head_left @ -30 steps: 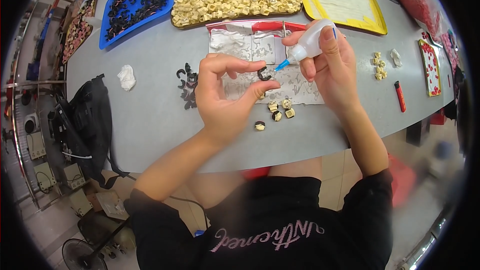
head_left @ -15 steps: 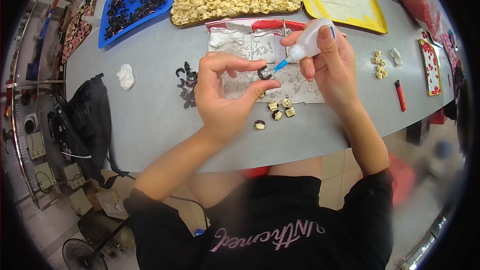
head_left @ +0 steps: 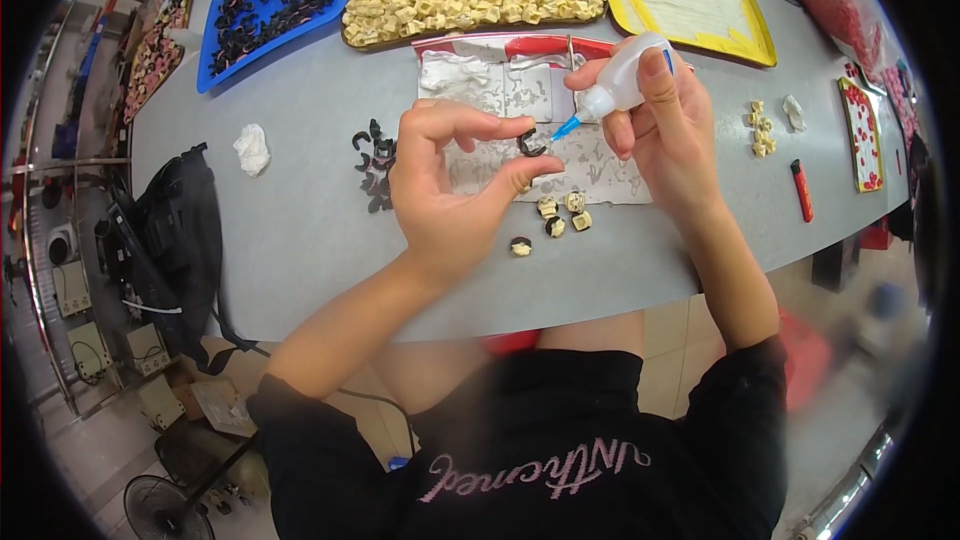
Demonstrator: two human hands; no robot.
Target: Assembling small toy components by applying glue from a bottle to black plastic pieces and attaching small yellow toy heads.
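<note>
"Where was the black curved piece [head_left: 525, 145]?"

"Your left hand [head_left: 440, 175] pinched it; your right hand [head_left: 672, 130] gripped the bottle [head_left: 625, 80], blue tip [head_left: 566, 128] at the piece's two o'clock."

"Any room?"

"Tabletop [head_left: 330, 270] stretched toward six o'clock, ending at its near edge [head_left: 600, 315]."

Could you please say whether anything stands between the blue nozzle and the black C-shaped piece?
Nothing visible does: the blue nozzle of the squeeze bottle in the right hand points toward the black C-shaped piece held in the left hand.
</note>
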